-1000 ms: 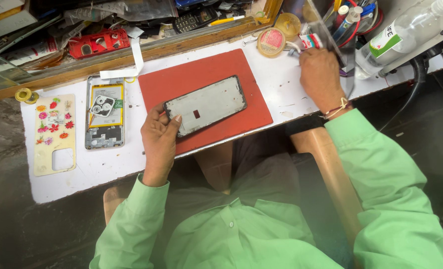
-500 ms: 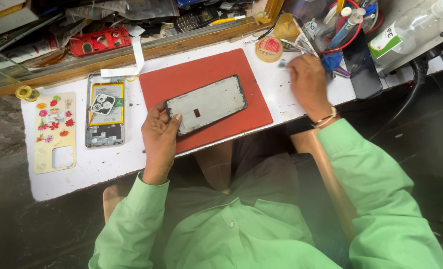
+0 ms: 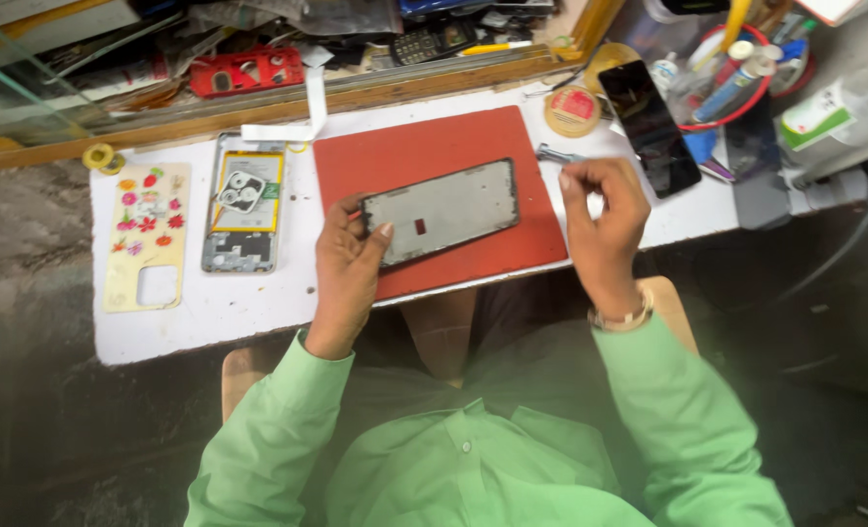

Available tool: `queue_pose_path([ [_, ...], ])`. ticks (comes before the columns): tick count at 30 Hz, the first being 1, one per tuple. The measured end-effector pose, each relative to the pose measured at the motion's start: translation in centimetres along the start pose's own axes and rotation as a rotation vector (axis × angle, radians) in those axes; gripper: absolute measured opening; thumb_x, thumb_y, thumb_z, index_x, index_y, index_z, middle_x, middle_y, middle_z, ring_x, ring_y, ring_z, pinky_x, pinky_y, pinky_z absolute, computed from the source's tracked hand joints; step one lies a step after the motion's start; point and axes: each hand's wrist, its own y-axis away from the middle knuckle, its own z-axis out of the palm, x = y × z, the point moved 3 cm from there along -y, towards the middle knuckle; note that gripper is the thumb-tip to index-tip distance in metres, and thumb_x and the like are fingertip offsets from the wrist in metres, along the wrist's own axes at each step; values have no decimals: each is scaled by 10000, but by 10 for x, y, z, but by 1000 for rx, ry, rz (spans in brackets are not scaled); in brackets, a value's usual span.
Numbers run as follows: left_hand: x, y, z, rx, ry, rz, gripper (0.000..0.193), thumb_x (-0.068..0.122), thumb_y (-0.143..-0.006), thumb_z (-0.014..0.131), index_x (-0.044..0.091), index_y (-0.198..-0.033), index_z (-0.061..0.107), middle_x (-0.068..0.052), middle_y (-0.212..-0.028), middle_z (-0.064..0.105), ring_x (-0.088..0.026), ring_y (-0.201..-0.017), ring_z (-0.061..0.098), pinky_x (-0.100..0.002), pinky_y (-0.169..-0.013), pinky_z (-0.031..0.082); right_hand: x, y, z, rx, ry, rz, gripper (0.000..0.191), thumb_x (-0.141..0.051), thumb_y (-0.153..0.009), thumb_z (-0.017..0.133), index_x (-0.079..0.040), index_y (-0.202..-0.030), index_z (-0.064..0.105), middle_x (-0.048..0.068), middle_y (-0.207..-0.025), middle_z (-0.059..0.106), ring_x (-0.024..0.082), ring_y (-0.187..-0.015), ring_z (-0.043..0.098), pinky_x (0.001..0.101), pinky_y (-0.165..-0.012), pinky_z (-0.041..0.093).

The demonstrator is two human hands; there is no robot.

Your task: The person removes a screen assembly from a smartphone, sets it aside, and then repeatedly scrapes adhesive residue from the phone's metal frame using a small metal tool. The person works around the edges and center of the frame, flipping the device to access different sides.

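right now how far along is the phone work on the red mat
Looks done: the phone is apart, with the opened body and flowered case lying left of the red mat and a dark screen lying to the right. In hand: the left hand steadies the bare frame; the right hand pinches something too small to tell. Left: the parts are not yet rejoined.

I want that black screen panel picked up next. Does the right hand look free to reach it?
Probably yes. The right hand hovers just left of the black screen panel, with only bare white table between them. Its fingers are pinched together, perhaps on something small that I cannot make out.
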Motion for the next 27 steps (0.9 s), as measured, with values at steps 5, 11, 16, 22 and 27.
queue_pose_path([
  [5,1,0,5,34,78,-7,393,-34,-966,635,-44,-1340,514,-123,-1225,654,-160,-1137,625,-291,-1008,525,-24,30,25,-50,-146,265,84,6,-974,757,43,-1037,715,44,-953,635,83,-723,437,218,-645,368],
  [11,16,-23,5,74,99,81,316,66,-1023,674,-57,-1308,613,-102,-1172,650,-146,-1081,592,-279,-987,497,-42,32,59,-206,-302,252,145,13,-969,715,40,-1111,708,36,-998,654,61,-781,602,192,-689,494],
  [16,28,-66,20,-106,156,104,387,220,-1004,676,-23,-1301,625,-103,-1224,660,-178,-1133,604,-322,-1037,471,-38,24,73,-238,-463,277,146,14,-989,705,68,-1125,705,40,-1045,655,65,-864,613,198,-765,520],
  [22,17,-80,53,-275,419,50,556,511,-1029,461,64,-1350,545,-123,-1330,664,-232,-1269,614,-399,-1118,499,-26,17,78,-202,-528,385,153,20,-964,718,70,-1109,715,31,-990,672,59,-806,606,198,-732,519],
  [27,13,-104,64,-236,346,51,702,627,-1043,406,22,-1356,576,-197,-1185,711,-308,-1116,682,-443,-1002,574,-31,13,76,-190,-512,405,158,13,-957,724,62,-1107,722,26,-964,679,57,-795,620,195,-732,529],
])
